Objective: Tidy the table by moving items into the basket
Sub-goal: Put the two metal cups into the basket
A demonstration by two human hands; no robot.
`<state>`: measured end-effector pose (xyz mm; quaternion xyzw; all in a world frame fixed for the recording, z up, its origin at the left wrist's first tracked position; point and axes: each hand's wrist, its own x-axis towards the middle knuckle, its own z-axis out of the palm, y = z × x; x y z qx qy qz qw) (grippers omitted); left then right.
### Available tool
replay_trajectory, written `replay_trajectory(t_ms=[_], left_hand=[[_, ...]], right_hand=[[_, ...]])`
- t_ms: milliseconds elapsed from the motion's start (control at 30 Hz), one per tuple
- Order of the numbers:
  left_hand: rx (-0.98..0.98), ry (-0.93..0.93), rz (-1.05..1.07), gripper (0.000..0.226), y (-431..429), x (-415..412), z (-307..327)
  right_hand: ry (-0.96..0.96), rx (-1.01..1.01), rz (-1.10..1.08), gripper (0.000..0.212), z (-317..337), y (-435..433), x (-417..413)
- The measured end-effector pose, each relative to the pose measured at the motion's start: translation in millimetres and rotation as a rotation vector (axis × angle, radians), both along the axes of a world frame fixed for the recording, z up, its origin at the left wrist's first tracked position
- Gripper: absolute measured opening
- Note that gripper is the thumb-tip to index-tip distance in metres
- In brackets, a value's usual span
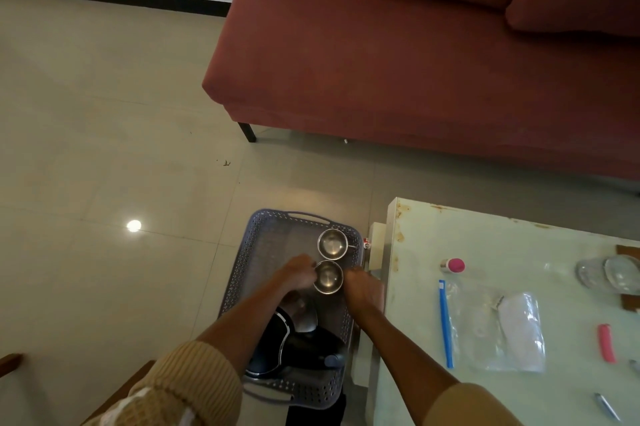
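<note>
Both of your hands are down inside the grey-blue perforated basket, which sits on the tiled floor just beside the end of the desk. Your left hand is at the left side of the nearer steel cup, its fingers curled in against the rim and gripping it. Your right hand is at the cup's right side, touching it, with the knuckles up and the fingers bent under out of sight, so you cannot tell whether they are clamped on the cup. The cup stands upright near the middle of the basket. A second steel cup stands upright just beyond it, toward the far right corner. A black object fills the near end of the basket, partly under your forearms.

On the desk lie a blue toothbrush, a small pink-capped jar, a clear plastic bag, a pink stick-shaped item and glass dishes near the right edge. A red sofa stands beyond the desk.
</note>
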<state>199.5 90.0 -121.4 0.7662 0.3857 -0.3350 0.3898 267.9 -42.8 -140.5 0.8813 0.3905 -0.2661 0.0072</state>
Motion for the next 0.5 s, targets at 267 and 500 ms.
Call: replay_trajectory(t_ms=[267, 500], left_hand=[[0.498, 0.062, -0.322, 0.038, -21, 7, 28], [0.646, -0.362, -0.495, 0.037, -83, 44, 54]], right_hand=[[0.159, 0.216, -0.238, 0.017, 18, -29, 2], [0.203, 0.223, -0.386, 0.020, 25, -101, 7]])
